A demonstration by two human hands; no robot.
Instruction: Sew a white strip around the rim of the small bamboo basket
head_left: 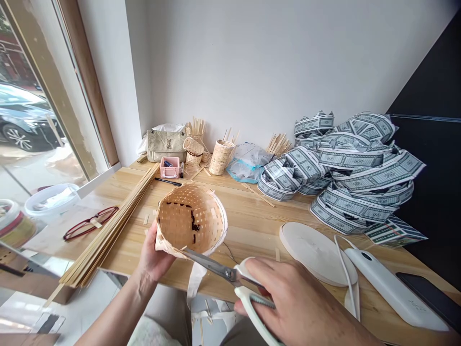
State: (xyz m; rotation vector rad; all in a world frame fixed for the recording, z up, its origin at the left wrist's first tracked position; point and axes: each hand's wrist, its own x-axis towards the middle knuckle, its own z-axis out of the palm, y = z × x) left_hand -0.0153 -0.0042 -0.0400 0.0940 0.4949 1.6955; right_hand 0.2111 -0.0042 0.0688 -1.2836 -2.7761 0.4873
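A woven basket (180,211) of pale strips is tilted with its mouth toward me; dark marks show on its inside. My left hand (154,257) grips its lower left side, most fingers hidden beneath it. In my right hand (284,293) is a pair of scissors (230,274) with pale handles, fingers through the loops. The blades point left, and their tips meet the basket's near rim, partly spread at the handles. White tape (196,278) hangs down from the rim near the blades. Along the basket's right edge runs a white band.
Long wooden strips (115,226) lie on the left beside red glasses (90,223). A roll of white tape (313,252), a white device (392,283) and a phone (428,293) lie right. Patterned paper bands (363,178) are piled behind. Small baskets (220,157) stand by the wall.
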